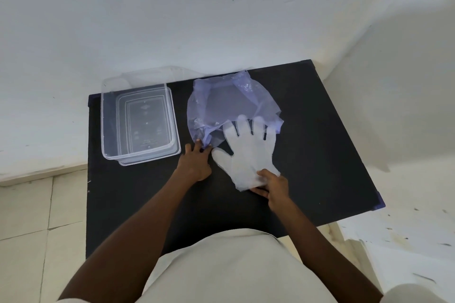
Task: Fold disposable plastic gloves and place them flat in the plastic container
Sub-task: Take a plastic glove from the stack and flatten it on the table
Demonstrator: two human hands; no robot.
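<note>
A white translucent disposable glove (248, 152) lies spread flat on the black table (320, 155), fingers pointing away from me. My right hand (273, 187) pinches its cuff at the near edge. My left hand (197, 162) rests on the table beside the glove's thumb, its fingertips touching the near corner of a crumpled bluish-purple plastic bag (229, 106). The glove's fingertips overlap that bag. A clear rectangular plastic container (108, 115) stands at the table's left, with nothing in it.
The container sits on its clear lid (152, 160), which pokes out at the near side. A white wall runs behind the table. Tiled floor lies to the left, and a white paint-marked surface (406, 241) lies to the right.
</note>
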